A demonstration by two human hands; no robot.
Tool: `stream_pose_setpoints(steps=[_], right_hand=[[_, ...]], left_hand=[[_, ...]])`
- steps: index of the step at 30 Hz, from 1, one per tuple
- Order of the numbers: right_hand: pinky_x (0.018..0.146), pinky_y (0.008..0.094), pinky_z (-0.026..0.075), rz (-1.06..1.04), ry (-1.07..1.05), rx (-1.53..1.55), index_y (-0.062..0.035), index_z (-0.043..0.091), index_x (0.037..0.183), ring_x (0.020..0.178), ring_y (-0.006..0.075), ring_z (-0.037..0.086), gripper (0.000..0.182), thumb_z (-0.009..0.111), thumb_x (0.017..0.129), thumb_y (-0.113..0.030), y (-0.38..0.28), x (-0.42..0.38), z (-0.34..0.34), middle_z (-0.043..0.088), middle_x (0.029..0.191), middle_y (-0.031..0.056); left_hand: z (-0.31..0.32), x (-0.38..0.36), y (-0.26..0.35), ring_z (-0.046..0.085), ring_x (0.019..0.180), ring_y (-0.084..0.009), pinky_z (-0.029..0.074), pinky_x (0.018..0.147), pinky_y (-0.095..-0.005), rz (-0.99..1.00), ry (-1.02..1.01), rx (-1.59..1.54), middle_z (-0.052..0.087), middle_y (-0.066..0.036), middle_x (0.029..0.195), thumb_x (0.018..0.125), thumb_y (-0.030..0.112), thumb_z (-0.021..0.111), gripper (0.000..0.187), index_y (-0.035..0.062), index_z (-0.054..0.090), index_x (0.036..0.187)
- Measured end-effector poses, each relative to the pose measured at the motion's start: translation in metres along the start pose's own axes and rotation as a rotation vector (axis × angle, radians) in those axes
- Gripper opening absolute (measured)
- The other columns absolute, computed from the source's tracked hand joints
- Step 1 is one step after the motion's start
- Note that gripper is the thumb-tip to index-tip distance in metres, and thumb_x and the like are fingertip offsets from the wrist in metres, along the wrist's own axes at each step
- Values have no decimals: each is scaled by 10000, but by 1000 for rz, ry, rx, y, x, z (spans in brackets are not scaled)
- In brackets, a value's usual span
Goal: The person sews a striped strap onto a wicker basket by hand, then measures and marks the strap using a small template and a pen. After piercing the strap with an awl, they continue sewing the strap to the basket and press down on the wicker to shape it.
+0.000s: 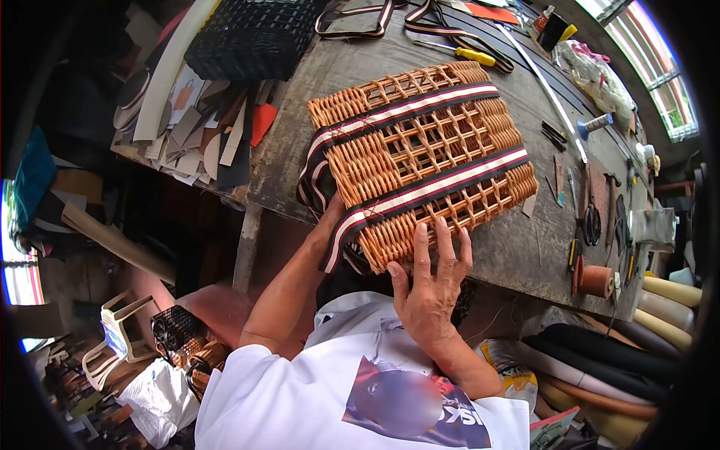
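Note:
A brown wicker basket (431, 142) lies tilted on its side at the table's near edge, its open-weave face turned up. Two black straps (442, 184) with white and dark red stripes cross that face, and their ends hang loose at the basket's left. My left hand (332, 215) reaches behind the basket's left end, beside the hanging strap. Its fingers are hidden. Along the basket's near edge rests my right hand (435, 281), its fingers stretched out and spread on the wicker and the thumb apart.
Striped strap lengths (360, 21) and a yellow-handled screwdriver (474, 57) lie at the back of the worn table (281, 161). A dark woven basket (251, 37) stands by scraps at left. Scissors (592, 217), a hammer (613, 199) and a brown thread spool (598, 281) are at right.

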State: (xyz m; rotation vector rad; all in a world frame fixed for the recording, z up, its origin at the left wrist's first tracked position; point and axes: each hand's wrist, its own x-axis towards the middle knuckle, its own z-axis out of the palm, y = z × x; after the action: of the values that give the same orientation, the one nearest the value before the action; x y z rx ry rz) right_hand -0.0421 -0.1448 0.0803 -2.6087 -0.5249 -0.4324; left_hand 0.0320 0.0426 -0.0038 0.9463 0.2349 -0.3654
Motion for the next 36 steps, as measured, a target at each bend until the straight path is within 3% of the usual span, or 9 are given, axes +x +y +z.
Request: stream_pose_setpoints(steps=[3, 4, 6, 11, 16, 19, 24, 31, 36], right_hand=[[1055, 549, 358, -14, -7, 66, -7, 480, 1417, 1337, 493, 330, 574, 681, 911, -189, 7, -4, -7, 356, 1485, 245], [1035, 518, 392, -23, 5, 107, -9, 484, 1413, 1340, 487, 342, 564, 682, 910, -172, 13, -7, -10, 358, 1483, 243], [1014, 470, 436, 16, 98, 277, -12, 508, 1386, 1347, 452, 378, 540, 688, 879, -56, 24, -21, -12, 380, 1466, 228], [856, 368, 506, 270, -60, 427, 14, 662, 1049, 1016, 322, 629, 181, 645, 870, 32, 52, -64, -30, 642, 1064, 155], [925, 454, 466, 454, -403, 99, -22, 614, 1203, 1074, 382, 551, 386, 702, 842, -126, 110, -144, -13, 607, 1108, 193], [930, 446, 466, 497, -455, -106, -50, 561, 1289, 1072, 395, 554, 492, 706, 824, -120, 127, -181, -3, 598, 1115, 199], [906, 491, 469, 598, -470, 96, -21, 609, 1222, 1033, 445, 579, 399, 673, 835, -92, 144, -218, 17, 639, 1084, 247], [845, 489, 511, 631, -334, 116, -7, 671, 1085, 987, 451, 618, 250, 622, 844, -50, 163, -248, 15, 660, 1042, 264], [854, 514, 495, 623, -318, 130, -24, 657, 1068, 977, 453, 596, 251, 641, 818, -45, 170, -257, 16, 649, 1021, 255]], left_hand=[[18, -6, 10, 627, 1136, -222, 558, 945, -367, -65, 136, -40, 588, -136, 1314, 1036, 427, 449, 547, 24, 458, 1406], [14, -8, 13, 632, 1124, -223, 555, 950, -364, 67, -49, -109, 592, -137, 1307, 1039, 413, 445, 536, 16, 464, 1398], [33, -16, 23, 644, 1093, -227, 545, 961, -355, -77, 221, -263, 600, -135, 1296, 1026, 325, 495, 483, -5, 478, 1379], [17, -14, 23, 637, 1037, -169, 533, 914, -315, 72, 122, 53, 654, -100, 1199, 940, 120, 610, 392, -24, 560, 1301], [13, -13, 37, 622, 957, -115, 518, 842, -287, 154, 192, 534, 700, -69, 1103, 902, 58, 635, 320, -34, 634, 1209], [37, -19, 51, 631, 1008, -130, 508, 885, -291, 90, 310, 424, 700, -108, 1132, 882, 24, 677, 358, -52, 614, 1226], [-1, -3, 32, 591, 1123, -151, 459, 966, -304, 286, 219, 647, 672, -109, 1207, 882, 48, 691, 424, -9, 578, 1287], [-24, -8, 37, 668, 1008, -150, 534, 856, -294, 326, 87, 331, 700, -76, 1154, 979, 147, 617, 294, 6, 629, 1236], [-39, -13, 44, 641, 1018, -122, 494, 873, -266, 361, 46, 736, 709, -82, 1129, 973, 64, 588, 257, -24, 637, 1210]])
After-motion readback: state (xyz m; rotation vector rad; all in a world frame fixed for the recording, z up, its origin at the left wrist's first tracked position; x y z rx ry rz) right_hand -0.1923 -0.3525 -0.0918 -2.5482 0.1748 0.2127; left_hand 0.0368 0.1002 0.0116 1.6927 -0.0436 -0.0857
